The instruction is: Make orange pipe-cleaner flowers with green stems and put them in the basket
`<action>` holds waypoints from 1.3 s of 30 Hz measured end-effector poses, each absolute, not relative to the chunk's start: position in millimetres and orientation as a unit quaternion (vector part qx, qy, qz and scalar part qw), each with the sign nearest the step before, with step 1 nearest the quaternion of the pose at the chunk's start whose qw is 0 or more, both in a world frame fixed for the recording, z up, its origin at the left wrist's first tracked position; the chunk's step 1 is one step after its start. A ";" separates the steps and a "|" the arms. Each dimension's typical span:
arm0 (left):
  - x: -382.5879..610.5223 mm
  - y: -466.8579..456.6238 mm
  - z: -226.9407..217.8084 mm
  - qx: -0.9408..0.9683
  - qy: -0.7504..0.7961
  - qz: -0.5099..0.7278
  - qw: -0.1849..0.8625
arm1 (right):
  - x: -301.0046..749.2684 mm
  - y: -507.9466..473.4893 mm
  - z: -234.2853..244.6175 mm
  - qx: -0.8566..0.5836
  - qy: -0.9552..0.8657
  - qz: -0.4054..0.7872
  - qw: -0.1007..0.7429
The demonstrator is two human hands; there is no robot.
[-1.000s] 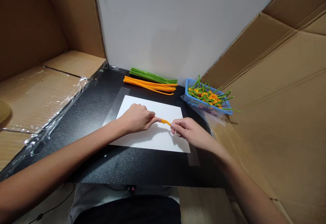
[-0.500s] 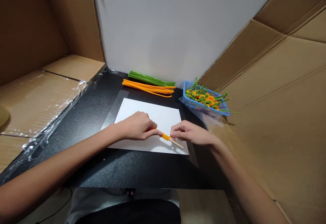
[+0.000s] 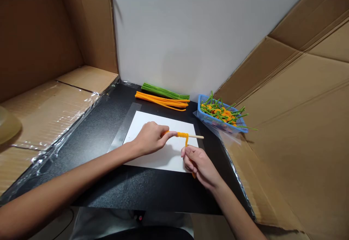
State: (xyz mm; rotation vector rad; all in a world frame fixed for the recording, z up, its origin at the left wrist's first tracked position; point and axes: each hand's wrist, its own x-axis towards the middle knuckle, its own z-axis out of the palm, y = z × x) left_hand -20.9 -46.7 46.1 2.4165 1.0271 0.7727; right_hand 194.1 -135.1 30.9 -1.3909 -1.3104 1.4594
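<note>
Your left hand (image 3: 151, 138) grips the orange strip (image 3: 182, 135) where it is coiled around a wooden stick (image 3: 196, 136), whose bare end points right; your right hand (image 3: 200, 165) pinches the strip's loose length on the near side. The coil is above the white sheet (image 3: 163, 162) on the black table (image 3: 114, 182). Farther lie an orange bundle (image 3: 160, 100) and a green bundle (image 3: 165, 91), with a blue basket (image 3: 201, 116) far right.

Half a second ago my right hand (image 3: 200, 163) pinched right beside the wraps; it has now dropped to their 5 o'clock, leaving orange strand (image 3: 186, 141) stretched down at 6 o'clock. Its loose end shows beneath my palm. The wooden stick (image 3: 196, 136) has swung from 4 to 3 o'clock.
</note>
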 end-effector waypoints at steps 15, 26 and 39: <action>-24.0 -38.8 37.4 0.892 0.395 0.206 0.075 | 188.3 -123.0 61.6 -0.556 -0.597 0.497 0.296; -26.5 -39.5 40.8 0.949 0.223 0.144 0.170 | 221.7 -93.6 106.5 -0.502 -0.746 0.438 0.006; -26.3 -44.8 48.3 0.886 0.247 0.227 0.319 | 217.2 -127.8 21.1 -0.444 -0.463 0.685 0.347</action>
